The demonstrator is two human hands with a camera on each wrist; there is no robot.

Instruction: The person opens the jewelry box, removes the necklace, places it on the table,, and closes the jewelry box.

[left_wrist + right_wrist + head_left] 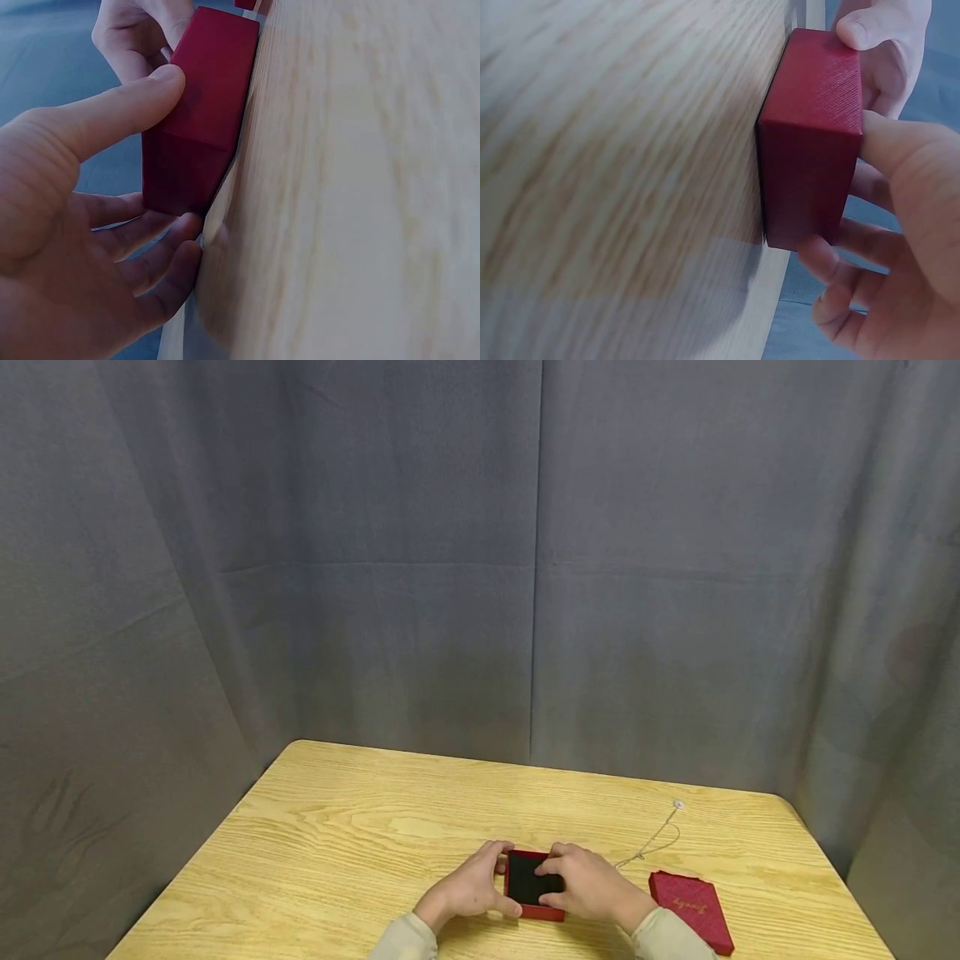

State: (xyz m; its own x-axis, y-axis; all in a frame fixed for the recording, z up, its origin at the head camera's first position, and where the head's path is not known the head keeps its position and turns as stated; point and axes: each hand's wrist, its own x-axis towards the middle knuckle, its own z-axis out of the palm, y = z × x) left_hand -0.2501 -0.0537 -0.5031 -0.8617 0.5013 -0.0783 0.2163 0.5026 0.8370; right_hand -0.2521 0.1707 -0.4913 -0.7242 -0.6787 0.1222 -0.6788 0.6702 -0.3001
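A small red box (536,912) with a black insert (527,885) inside stands lidless on the table. My left hand (471,883) grips its left end, the thumb on the near wall and the fingers round the left and far sides; the left wrist view shows this thumb (142,101) on the red wall. At the right half of the box is my right hand (588,883), its thumb and forefinger reaching over the rim at the insert. In the right wrist view the box wall (810,180) hides those tips, so a pinch cannot be told from a press.
Right of the hands lies a dark red lid (693,910) with gold lettering. A thin chain necklace (652,843) with a small pale piece at its far end stretches behind it. The wooden table (360,827) is backed by grey curtains (420,610).
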